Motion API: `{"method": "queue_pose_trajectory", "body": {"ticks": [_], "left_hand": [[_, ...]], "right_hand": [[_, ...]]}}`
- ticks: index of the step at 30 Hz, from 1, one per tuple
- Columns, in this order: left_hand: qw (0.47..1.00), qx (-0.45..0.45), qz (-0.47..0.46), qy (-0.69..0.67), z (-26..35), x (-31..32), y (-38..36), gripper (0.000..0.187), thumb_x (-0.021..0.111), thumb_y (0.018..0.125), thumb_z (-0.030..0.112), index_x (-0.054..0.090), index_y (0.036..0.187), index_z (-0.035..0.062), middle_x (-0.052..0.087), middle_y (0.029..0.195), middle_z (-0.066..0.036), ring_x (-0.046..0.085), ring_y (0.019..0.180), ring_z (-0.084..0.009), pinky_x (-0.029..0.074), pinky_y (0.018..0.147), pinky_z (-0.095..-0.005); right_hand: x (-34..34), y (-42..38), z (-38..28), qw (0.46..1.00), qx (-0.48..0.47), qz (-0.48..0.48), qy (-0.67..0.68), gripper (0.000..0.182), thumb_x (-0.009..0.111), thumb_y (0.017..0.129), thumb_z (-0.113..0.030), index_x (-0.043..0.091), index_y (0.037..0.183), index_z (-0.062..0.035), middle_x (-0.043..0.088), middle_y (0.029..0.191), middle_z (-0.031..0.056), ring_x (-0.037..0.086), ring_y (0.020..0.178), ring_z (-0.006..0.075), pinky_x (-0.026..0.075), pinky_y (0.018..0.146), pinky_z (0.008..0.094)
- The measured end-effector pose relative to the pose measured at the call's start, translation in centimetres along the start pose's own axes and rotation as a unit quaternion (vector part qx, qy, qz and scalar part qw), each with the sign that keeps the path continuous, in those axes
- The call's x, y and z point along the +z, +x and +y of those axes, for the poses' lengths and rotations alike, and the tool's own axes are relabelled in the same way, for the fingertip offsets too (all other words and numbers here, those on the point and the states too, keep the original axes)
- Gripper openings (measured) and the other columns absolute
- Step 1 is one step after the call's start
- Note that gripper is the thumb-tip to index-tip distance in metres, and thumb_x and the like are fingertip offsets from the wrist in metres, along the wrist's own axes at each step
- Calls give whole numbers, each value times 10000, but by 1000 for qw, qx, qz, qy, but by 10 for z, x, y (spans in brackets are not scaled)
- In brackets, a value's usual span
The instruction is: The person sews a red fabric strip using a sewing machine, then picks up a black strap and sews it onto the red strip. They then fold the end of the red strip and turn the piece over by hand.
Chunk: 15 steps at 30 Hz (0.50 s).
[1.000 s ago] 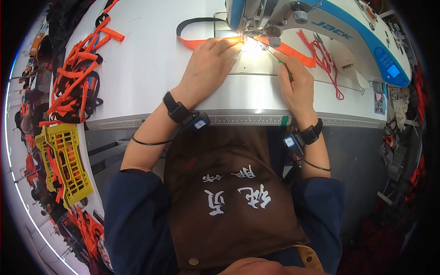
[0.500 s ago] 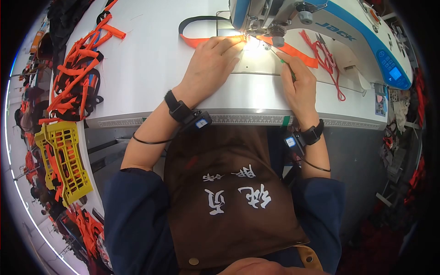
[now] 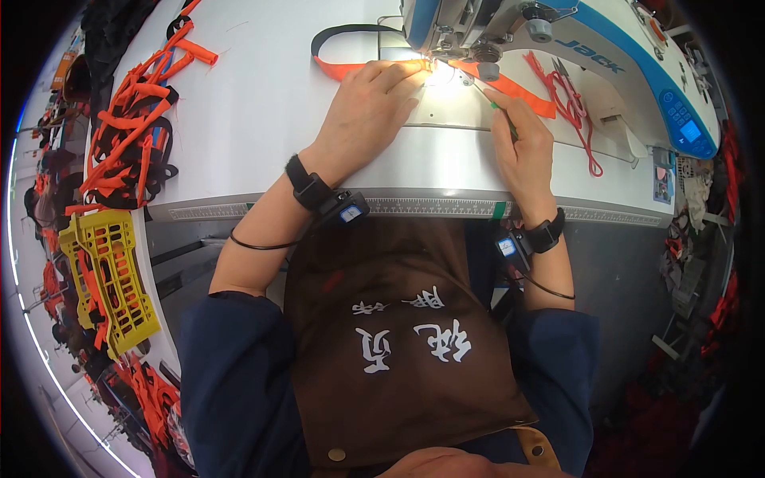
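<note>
Under the lit needle area of the sewing machine (image 3: pixel 486 48) lies an orange strap (image 3: pixel 522 94), with a black strap (image 3: pixel 343 33) looping round on the left. My left hand (image 3: pixel 370 107) has its fingertips pressed together on the orange strap, just left of the needle. My right hand (image 3: pixel 526 143) is closed round a thin pointed tool with a green part (image 3: pixel 496 105). Its tip reaches toward the strap near the presser foot. Glare and the machine head hide the exact contact at the needle.
Red cord (image 3: pixel 570 99) and small snips (image 3: pixel 562 72) lie right of the needle, under the machine arm. A heap of orange and black straps (image 3: pixel 131 127) covers the table's left side. Below it hangs a yellow plastic basket (image 3: pixel 119 279). A ruler strip (image 3: pixel 398 207) runs along the front edge.
The machine and table have shifted very slightly rightward in the view. Both hands keep nearly the same place and grip.
</note>
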<state>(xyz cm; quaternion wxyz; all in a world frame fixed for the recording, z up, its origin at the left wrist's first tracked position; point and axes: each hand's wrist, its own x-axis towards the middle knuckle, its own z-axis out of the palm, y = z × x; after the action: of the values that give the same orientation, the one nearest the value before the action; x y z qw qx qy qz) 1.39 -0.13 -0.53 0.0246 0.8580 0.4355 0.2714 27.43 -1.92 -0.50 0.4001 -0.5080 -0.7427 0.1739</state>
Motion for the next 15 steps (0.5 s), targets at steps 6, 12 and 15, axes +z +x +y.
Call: {"method": "queue_pose_trajectory", "body": {"ticks": [6, 12, 15], "left_hand": [[1000, 1, 4, -3, 0, 0, 0, 400, 695, 982, 126, 677, 1374, 44, 667, 1363, -74, 596, 1225, -298, 487, 1066, -438], [1000, 2, 2, -9, 0, -1, 1, 404, 699, 973, 118, 678, 1369, 39, 664, 1363, -79, 597, 1224, -304, 490, 1062, -438], [1000, 0, 0, -12, -1, -1, 1, 406, 696, 975, 120, 675, 1371, 35, 662, 1365, -85, 599, 1225, -309, 491, 1061, -439]], "right_hand": [[1, 0, 2, 1000, -7, 6, 0, 262, 626, 999, -56, 753, 1226, -25, 744, 1015, 144, 671, 736, 255, 526, 681, 345], [0, 0, 0, 1000, 1, 2, -1, 265, 626, 1001, -58, 752, 1234, -33, 743, 1014, 140, 664, 728, 247, 522, 674, 339], [0, 0, 0, 1000, 3, 2, 0, 265, 625, 1003, -58, 752, 1235, -35, 743, 1013, 139, 661, 725, 245, 520, 671, 336]]}}
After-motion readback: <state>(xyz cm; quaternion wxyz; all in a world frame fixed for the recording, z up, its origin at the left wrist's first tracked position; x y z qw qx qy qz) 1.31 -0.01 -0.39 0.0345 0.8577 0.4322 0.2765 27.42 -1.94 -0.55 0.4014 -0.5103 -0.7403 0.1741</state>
